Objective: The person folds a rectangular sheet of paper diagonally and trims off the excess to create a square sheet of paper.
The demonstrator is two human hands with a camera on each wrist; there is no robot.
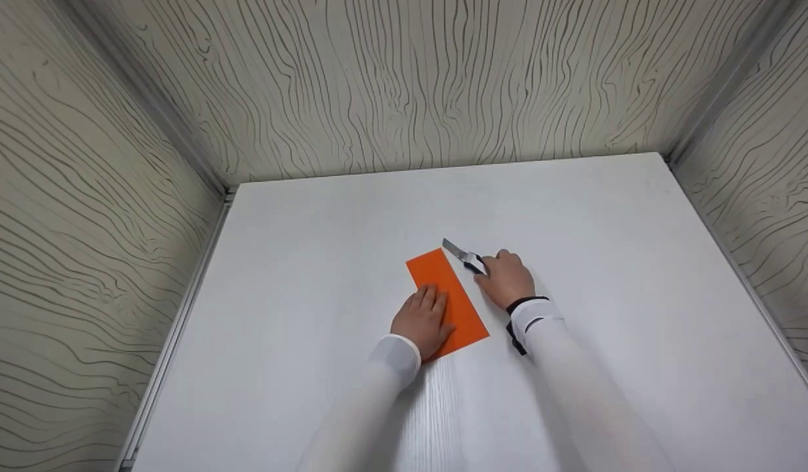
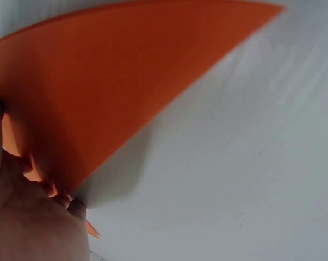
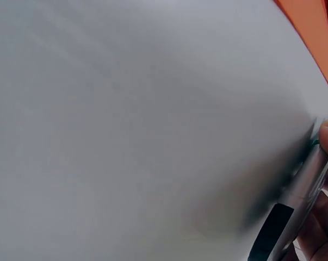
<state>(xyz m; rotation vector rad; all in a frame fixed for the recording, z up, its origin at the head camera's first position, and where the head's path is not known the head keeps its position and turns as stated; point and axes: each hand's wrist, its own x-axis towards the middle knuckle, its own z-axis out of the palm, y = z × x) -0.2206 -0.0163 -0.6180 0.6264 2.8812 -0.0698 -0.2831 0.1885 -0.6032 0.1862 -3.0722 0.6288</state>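
Note:
An orange sheet of paper (image 1: pixel 468 313) lies slanted on the white table. My left hand (image 1: pixel 420 322) rests on its lower left part, fingers laid over the sheet and thumb out to the side. In the left wrist view the paper (image 2: pixel 115 76) spreads out beyond the fingers. With my right hand (image 1: pixel 507 280) I grip a utility knife (image 1: pixel 474 262), its metal blade (image 1: pixel 452 247) extended and its tip near the top right corner of the paper. The silver and black knife handle (image 3: pixel 305 185) shows in the right wrist view.
The white tabletop (image 1: pixel 299 275) reaches to a back wall (image 1: pixel 404 85) with a wood-grain pattern. Similar panels (image 1: pixel 69 249) stand at the left and right, with metal rails in the corners.

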